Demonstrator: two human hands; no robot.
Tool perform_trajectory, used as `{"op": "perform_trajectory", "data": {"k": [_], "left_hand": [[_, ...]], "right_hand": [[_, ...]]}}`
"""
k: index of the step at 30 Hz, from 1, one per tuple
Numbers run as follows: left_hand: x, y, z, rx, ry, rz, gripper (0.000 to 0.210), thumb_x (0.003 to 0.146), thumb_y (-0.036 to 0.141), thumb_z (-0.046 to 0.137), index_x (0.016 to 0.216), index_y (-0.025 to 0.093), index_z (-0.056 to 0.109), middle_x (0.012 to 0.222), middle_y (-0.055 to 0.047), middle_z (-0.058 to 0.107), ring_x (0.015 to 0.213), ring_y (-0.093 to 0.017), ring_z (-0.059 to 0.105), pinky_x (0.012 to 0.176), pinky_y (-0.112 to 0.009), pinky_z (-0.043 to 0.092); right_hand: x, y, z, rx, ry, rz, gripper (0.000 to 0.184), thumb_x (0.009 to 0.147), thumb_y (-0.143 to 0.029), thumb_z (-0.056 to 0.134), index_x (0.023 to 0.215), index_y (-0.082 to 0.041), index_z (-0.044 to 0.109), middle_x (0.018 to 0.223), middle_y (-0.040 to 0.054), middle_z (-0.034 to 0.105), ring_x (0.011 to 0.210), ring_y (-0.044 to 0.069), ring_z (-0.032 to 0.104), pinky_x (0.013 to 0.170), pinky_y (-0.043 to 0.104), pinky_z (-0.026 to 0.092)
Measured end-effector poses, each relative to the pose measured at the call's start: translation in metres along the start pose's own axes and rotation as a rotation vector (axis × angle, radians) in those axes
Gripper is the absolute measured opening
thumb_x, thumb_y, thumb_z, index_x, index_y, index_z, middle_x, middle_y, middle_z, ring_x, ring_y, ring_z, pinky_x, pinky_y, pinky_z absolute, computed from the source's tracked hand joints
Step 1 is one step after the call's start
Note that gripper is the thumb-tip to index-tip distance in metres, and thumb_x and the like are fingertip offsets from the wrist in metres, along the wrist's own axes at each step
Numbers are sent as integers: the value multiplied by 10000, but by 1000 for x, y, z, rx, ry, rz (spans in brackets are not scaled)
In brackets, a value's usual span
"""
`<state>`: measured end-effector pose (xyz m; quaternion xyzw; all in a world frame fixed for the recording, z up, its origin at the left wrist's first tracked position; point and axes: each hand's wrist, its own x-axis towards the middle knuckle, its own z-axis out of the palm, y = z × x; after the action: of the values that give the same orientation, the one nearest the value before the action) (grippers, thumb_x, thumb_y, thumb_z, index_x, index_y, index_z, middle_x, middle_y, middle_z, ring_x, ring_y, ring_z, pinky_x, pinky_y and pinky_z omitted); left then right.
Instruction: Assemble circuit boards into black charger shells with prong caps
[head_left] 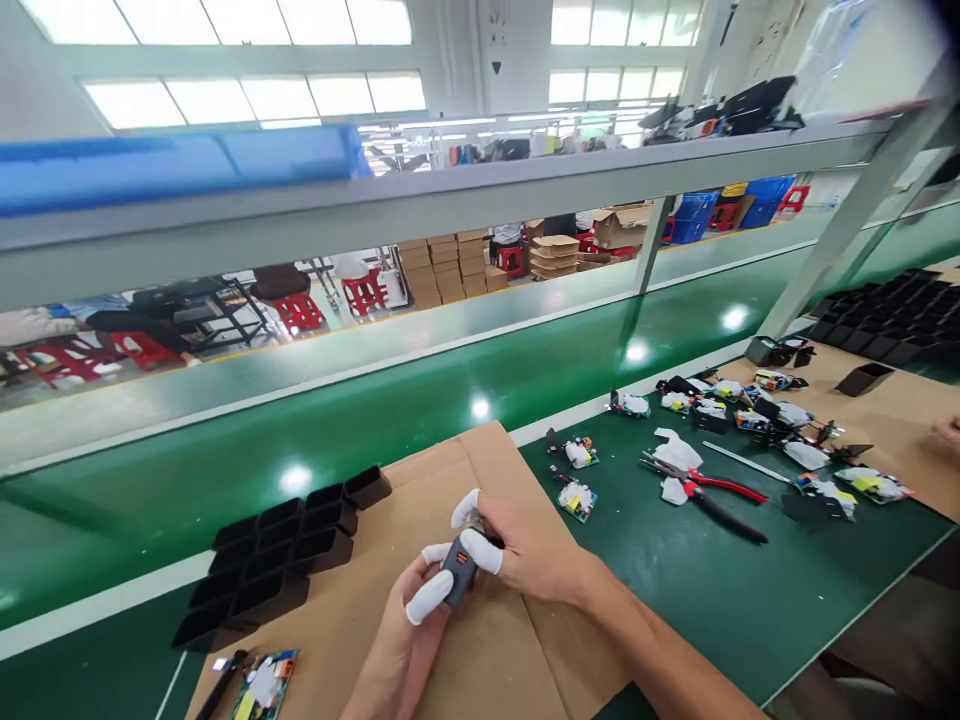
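Both hands, with white finger cots on thumbs and fingertips, close around a small dark grey plastic housing (460, 566) with orange-edged slots in its face. My left hand (409, 615) grips its near left side. From the right, my right hand (521, 545) pinches its far end; what lies under those fingers is partly hidden. The housing is held tilted above a sheet of brown cardboard (502, 660). Left of it stand rows of black open cases (274, 555). At the lower left lies a circuit board (266, 685) with white glue, beside a black-handled tool (221, 688).
Right of the cardboard, red-and-black pliers (705, 490) lie near a white crumpled piece (677, 452) and several circuit boards (577, 498). More black cases (885, 315) stand at the far right, near another person's hand (949, 430). A raised shelf (480, 195) spans the back.
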<state>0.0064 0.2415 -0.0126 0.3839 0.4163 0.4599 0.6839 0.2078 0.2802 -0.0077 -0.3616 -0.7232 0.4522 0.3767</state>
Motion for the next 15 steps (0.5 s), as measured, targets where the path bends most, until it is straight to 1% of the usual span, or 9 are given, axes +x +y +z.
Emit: {"op": "perform_trajectory", "data": {"k": [2, 4, 5, 7, 8, 10, 13, 14, 15], "left_hand": [[6, 3, -5, 85, -58, -21, 534, 674, 621, 985, 973, 206, 833, 1022, -98, 817, 1066, -323, 736, 1002, -397, 563], [15, 6, -11, 190, -88, -9, 543, 691, 630, 959, 989, 199, 819, 990, -106, 819, 1025, -325, 754, 977, -410, 575], [21, 7, -14, 261, -80, 24, 568, 680, 656, 943, 984, 195, 806, 959, -108, 815, 976, -324, 762, 933, -418, 590], [42, 14, -18, 459, -31, 127, 620, 606, 690, 929, 933, 189, 767, 890, -107, 799, 864, -318, 760, 809, -421, 610], [55, 18, -18, 533, -1, 171, 631, 522, 654, 964, 883, 186, 741, 846, -100, 783, 823, -315, 750, 781, -423, 611], [89, 31, -15, 632, 99, 266, 600, 477, 542, 998, 852, 206, 673, 830, -57, 745, 834, -286, 730, 810, -407, 604], [147, 53, -4, 806, 313, 387, 533, 624, 429, 980, 976, 204, 648, 947, -42, 733, 909, -268, 716, 879, -432, 599], [165, 59, 0, 869, 388, 421, 462, 744, 415, 937, 1041, 189, 666, 1028, -56, 732, 968, -268, 710, 920, -459, 596], [181, 64, 4, 921, 443, 454, 368, 888, 410, 855, 1116, 177, 684, 1151, -75, 726, 1055, -268, 703, 964, -483, 593]], "right_hand": [[-1, 0, -2, -122, 79, -62, 188, 988, -297, 622, 1168, -244, 622, 837, -38, 577, 755, 178, 487, 805, 345, 447], [0, 0, -4, -214, 140, -129, 245, 946, -291, 639, 1187, -248, 641, 838, -32, 590, 781, 200, 512, 871, 382, 457], [0, 0, -5, -252, 178, -159, 260, 937, -293, 634, 1191, -243, 649, 876, -12, 615, 826, 218, 546, 914, 408, 464], [1, -1, -7, -318, 284, -203, 279, 928, -290, 622, 1196, -224, 657, 1007, 53, 665, 980, 276, 600, 1010, 474, 448], [2, -1, -8, -345, 350, -215, 281, 940, -289, 611, 1206, -212, 656, 1079, 89, 676, 1055, 304, 603, 1046, 506, 427], [2, -1, -10, -380, 479, -222, 268, 991, -287, 576, 1233, -196, 645, 1170, 136, 676, 1132, 334, 594, 1064, 537, 399], [4, 3, -11, -395, 604, -232, 222, 1058, -276, 519, 1237, -200, 626, 1171, 135, 687, 1108, 320, 614, 1019, 515, 403], [4, 4, -10, -400, 623, -239, 203, 1066, -270, 513, 1224, -207, 624, 1167, 128, 695, 1097, 312, 624, 1010, 508, 402], [5, 6, -9, -407, 635, -245, 186, 1070, -262, 512, 1210, -213, 624, 1158, 121, 703, 1083, 304, 633, 1000, 501, 402]]}}
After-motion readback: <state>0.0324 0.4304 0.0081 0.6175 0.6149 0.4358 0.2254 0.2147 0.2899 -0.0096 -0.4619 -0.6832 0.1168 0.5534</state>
